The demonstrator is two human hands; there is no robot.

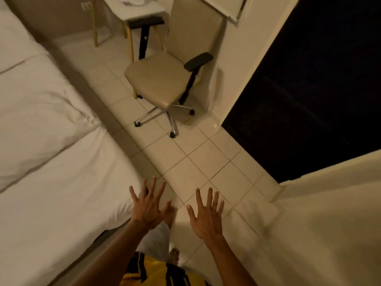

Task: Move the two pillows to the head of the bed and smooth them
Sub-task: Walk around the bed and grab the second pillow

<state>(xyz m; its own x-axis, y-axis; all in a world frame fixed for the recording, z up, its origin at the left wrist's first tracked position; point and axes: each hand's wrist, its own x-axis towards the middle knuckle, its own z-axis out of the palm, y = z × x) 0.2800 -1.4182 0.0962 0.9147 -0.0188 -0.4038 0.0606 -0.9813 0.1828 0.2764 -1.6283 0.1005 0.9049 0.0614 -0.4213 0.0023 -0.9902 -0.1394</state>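
Pillows numbered two by my count, both white and both lying on the bed (61, 199) at your left — one (39, 112) in the middle of that side, the other (14, 40) beyond it toward the far wall. The nearer pillow lay flat with its long axis running from the lower left up toward the bed's floor-side edge, its creased corner pointing at the tiled floor (206, 162). The farther one was cut off by the frame, so you could not tell which way it pointed.

You had two hands out in front of you, and neither held anything. Your left hand (147, 207) was spread wide, fingers fanned, hovering over the near corner of the bed; whether it touched the cover could not be told. Your right hand (206, 215) was just as wide open, palm down above the floor, well apart from both pillows.

One swivel chair (165, 83) stood on the tiles past your hands, beige seat and two dark armrests, just beside one small white table (136, 11) with yellow legs. One dark doorway (309, 89) opened at your right — nothing could be made out inside it.
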